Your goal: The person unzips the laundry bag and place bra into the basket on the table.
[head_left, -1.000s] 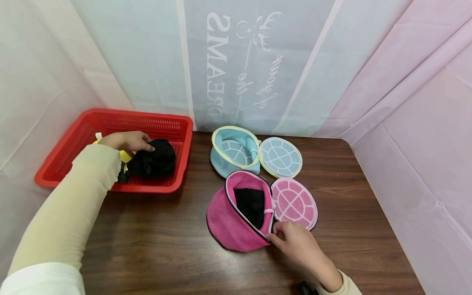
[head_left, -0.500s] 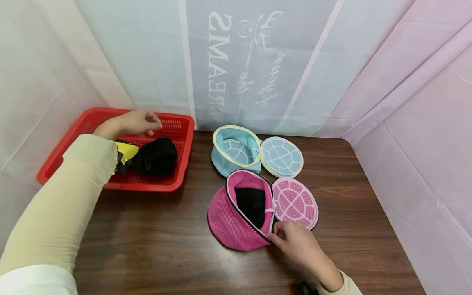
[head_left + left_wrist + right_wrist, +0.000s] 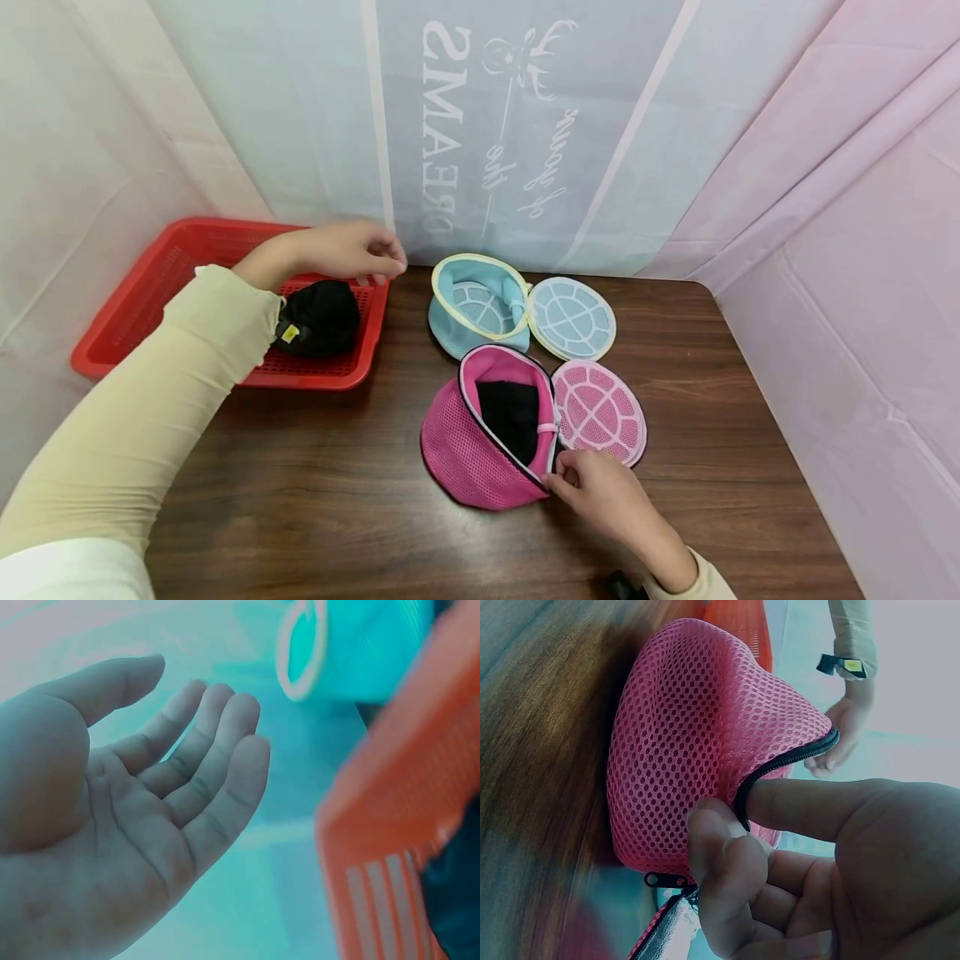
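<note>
My left hand [image 3: 341, 252] hovers at the right back corner of the red basket [image 3: 367, 358]. In the left wrist view its palm [image 3: 135, 817] is bare, with fingers relaxed and apart. A bunched black cloth [image 3: 328, 315] lies in the basket below it. With thumb and fingers, my right hand [image 3: 603, 492] pinches the zippered rim of a pink mesh laundry bag [image 3: 472, 458]. The bag's mouth gapes, showing black fabric [image 3: 512, 417] inside. Its round pink lid [image 3: 598, 412] is folded out to the right. The right wrist view shows the black zipper [image 3: 787, 759] beside my thumb.
Behind the pink bag stands a light blue mesh laundry bag [image 3: 453, 327], its round lid [image 3: 573, 320] folded out on the wooden table [image 3: 337, 500]. Curtains [image 3: 630, 167] close in the back and sides. A black device with a yellow label [image 3: 289, 333] is at the left wrist.
My left hand has come off the black cloth, risen and moved right to the basket's right edge, leaving the cloth in the basket. The right hand and pink bag stay put.
</note>
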`<action>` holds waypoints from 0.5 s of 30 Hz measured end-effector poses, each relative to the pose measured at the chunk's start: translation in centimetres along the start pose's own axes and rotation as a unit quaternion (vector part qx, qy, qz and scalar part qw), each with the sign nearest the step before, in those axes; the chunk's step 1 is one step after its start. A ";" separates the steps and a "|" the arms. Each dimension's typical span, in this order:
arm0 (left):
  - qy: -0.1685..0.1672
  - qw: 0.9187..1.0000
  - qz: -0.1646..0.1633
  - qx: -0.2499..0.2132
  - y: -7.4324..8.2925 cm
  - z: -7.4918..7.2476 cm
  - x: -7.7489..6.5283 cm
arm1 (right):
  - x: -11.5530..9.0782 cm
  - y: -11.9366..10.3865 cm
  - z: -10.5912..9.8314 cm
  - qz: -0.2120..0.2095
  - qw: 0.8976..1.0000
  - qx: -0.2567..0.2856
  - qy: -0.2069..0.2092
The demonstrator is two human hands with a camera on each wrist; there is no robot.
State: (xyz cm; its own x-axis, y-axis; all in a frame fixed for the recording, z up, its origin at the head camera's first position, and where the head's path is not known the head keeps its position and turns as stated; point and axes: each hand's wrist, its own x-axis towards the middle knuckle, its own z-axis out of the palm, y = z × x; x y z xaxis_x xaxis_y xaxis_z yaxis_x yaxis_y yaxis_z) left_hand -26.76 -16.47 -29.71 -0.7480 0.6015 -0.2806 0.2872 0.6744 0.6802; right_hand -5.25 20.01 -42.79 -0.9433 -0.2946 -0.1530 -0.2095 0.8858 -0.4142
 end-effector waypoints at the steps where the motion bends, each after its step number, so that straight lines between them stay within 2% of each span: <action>1: -0.003 1.000 0.008 0.000 0.5 0.3 0.1 | 0.0 0.0 0.0 0.000 1.000 0.000 0.000; 9: -0.041 0.995 0.083 -0.025 4.3 3.2 1.1 | 0.1 0.0 0.1 0.002 1.000 0.002 0.000; 15: -0.085 0.984 0.151 -0.033 6.4 5.9 1.8 | 0.1 -0.1 0.2 0.002 1.000 0.001 -0.001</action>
State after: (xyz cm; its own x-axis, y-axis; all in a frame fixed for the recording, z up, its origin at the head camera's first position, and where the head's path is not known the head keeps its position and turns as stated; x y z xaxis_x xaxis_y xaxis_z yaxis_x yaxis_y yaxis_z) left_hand -22.73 -8.54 -29.83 -0.5220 0.8371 -0.1640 0.4377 0.4279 0.7908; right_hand -5.26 19.86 -42.93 -0.9437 -0.2919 -0.1559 -0.2056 0.8863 -0.4149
